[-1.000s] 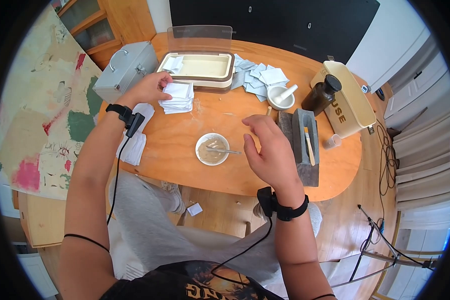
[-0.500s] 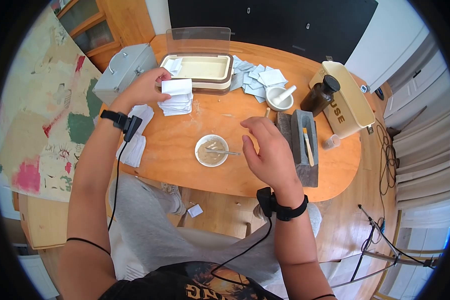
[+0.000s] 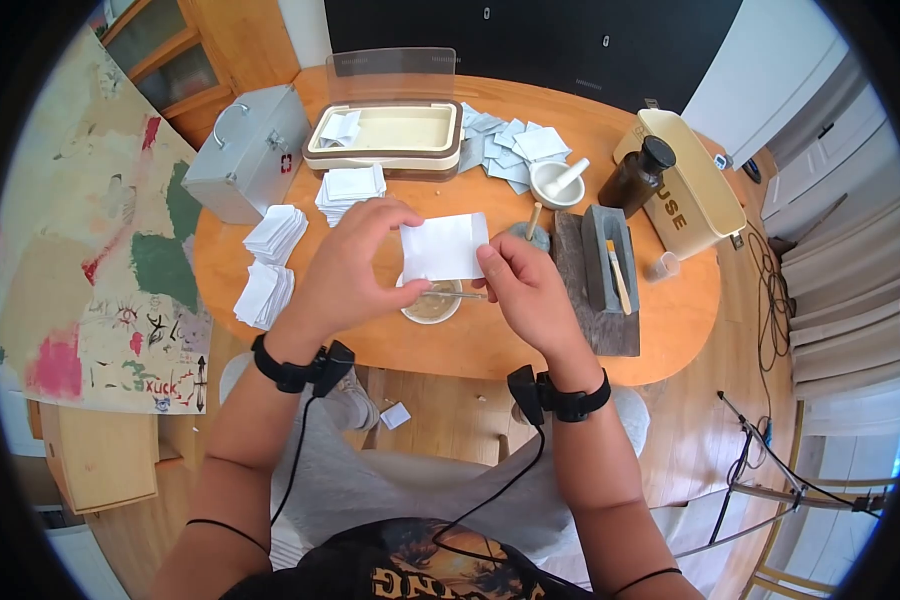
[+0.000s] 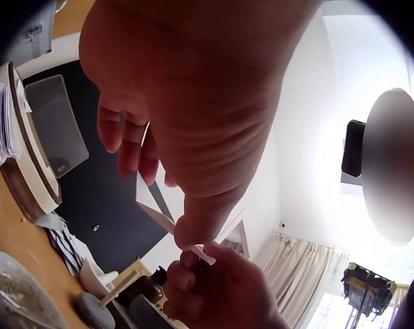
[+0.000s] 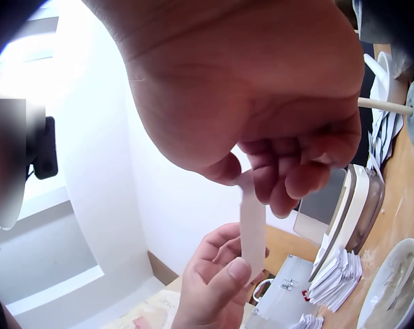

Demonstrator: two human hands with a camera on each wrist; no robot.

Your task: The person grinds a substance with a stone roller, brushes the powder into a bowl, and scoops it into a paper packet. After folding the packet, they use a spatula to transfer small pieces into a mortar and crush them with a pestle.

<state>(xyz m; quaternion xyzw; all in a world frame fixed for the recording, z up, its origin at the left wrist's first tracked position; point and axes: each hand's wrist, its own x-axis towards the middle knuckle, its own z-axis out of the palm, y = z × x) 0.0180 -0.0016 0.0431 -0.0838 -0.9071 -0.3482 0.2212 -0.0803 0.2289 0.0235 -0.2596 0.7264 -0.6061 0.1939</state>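
A small white paper packet (image 3: 444, 248) is held up over the table between both hands. My left hand (image 3: 342, 268) grips its left edge, and the thumb (image 5: 238, 269) lies on the paper in the right wrist view. Thumb and curled fingers of my right hand (image 3: 528, 292) pinch the opposite edge. Below the packet, partly covered by it, stands a white bowl (image 3: 432, 320) of greyish-brown paste, with a thin metal utensil (image 3: 458, 295) in it. Left of the bowl and farther back is a stack of similar white packets (image 3: 351, 184).
Two more white paper piles (image 3: 265, 293) lie at left, near a silver case (image 3: 242, 165). Behind are an open-lidded cream box (image 3: 410, 130) and pale blue packets (image 3: 515, 150). At right stand a mortar (image 3: 557, 190), brown bottle (image 3: 635, 182) and stone trough (image 3: 597, 290) with a brush.
My left hand has brought a white packet from the stack rightward and toward my body, over the bowl. My right hand, earlier empty, now pinches its right edge. The view has shifted slightly.
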